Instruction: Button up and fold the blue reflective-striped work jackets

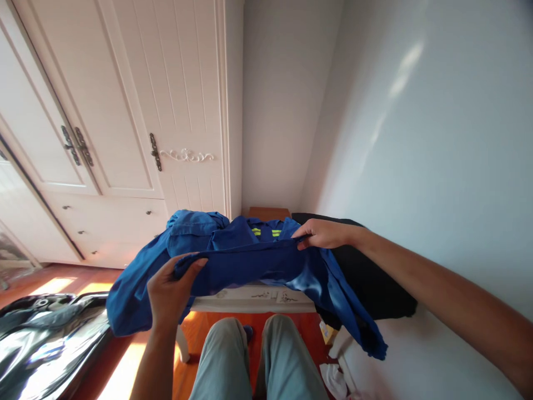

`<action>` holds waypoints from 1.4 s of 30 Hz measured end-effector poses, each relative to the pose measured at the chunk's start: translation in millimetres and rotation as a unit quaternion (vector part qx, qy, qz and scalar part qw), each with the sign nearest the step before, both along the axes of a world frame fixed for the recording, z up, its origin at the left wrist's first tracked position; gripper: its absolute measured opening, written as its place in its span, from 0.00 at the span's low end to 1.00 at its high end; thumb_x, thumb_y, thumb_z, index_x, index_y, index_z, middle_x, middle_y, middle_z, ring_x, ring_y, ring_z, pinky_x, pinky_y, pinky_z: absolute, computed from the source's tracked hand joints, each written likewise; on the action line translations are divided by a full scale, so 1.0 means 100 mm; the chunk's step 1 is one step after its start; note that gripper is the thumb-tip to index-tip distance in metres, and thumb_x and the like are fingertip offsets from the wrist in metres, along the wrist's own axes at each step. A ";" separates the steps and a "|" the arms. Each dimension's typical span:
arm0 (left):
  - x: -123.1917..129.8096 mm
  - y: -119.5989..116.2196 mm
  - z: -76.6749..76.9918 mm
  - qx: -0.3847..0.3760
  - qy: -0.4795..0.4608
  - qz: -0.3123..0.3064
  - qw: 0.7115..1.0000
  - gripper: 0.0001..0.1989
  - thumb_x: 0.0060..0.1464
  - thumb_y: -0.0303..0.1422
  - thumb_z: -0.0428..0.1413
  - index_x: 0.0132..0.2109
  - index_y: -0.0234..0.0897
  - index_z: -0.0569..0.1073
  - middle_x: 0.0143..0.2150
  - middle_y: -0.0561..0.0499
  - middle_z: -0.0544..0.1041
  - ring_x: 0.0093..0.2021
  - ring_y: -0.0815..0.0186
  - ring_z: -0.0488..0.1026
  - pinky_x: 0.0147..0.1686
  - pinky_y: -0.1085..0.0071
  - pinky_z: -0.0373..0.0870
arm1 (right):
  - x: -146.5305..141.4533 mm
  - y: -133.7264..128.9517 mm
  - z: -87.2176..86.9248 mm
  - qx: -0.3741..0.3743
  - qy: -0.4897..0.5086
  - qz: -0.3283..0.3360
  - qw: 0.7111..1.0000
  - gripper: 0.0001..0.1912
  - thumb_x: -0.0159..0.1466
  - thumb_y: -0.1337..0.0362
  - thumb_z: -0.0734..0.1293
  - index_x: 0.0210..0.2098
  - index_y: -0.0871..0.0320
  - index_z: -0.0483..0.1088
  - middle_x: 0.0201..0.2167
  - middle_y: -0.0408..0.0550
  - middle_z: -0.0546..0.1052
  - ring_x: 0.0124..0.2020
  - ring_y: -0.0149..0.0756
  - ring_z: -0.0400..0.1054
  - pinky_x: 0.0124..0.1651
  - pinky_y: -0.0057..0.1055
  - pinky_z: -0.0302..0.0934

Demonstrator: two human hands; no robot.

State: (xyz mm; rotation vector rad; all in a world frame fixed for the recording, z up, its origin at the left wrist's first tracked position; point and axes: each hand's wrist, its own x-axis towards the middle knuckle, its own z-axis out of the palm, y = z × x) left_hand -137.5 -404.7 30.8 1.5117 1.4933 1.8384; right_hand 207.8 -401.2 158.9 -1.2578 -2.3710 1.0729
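A blue long-sleeved jacket [245, 266] with yellow stripes inside the collar area is stretched between my two hands over a white carved table. My left hand [170, 283] pinches the folded fabric at its left end, thumb on top. My right hand [320, 233] grips the upper edge on the right with its fingertips. One sleeve hangs down at the right past the table's edge. More blue cloth [191, 228] lies bunched behind my left hand, and I cannot tell whether it belongs to the same garment.
A black cloth [370, 272] drapes over the table's right side against the wall. White wardrobe doors [187, 83] rise at the back left. An open suitcase [54, 344] lies on the wooden floor at left. My knees are below the table [254, 305]. A white cloth [333, 380] lies low at right.
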 end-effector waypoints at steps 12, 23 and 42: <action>-0.07 0.90 0.76 -0.131 0.094 -0.279 0.947 0.18 0.44 0.47 0.66 0.36 0.39 0.79 0.29 0.50 0.78 0.29 0.62 0.74 0.26 0.70 0.72 | 0.41 0.59 0.08 -0.121 0.001 0.038 0.992 0.17 0.61 0.56 0.69 0.42 0.63 0.78 0.39 0.48 0.80 0.42 0.41 0.73 0.48 0.33 0.64; 0.14 1.88 1.05 -0.256 0.092 -0.346 0.898 0.20 0.40 0.48 0.67 0.37 0.40 0.79 0.30 0.48 0.79 0.33 0.59 0.77 0.30 0.66 0.75 | 0.66 1.72 0.25 -0.263 0.008 0.038 0.964 0.22 0.56 0.54 0.75 0.44 0.62 0.77 0.39 0.50 0.81 0.41 0.42 0.75 0.49 0.37 0.67; 0.92 4.24 -0.54 -0.293 0.290 -0.103 0.905 0.14 0.56 0.39 0.59 0.45 0.34 0.77 0.48 0.42 0.80 0.49 0.58 0.76 0.45 0.71 0.69 | 0.87 3.87 -1.29 -0.109 -0.177 -0.096 0.974 0.11 0.50 0.64 0.73 0.33 0.61 0.77 0.35 0.51 0.80 0.36 0.40 0.73 0.39 0.32 0.66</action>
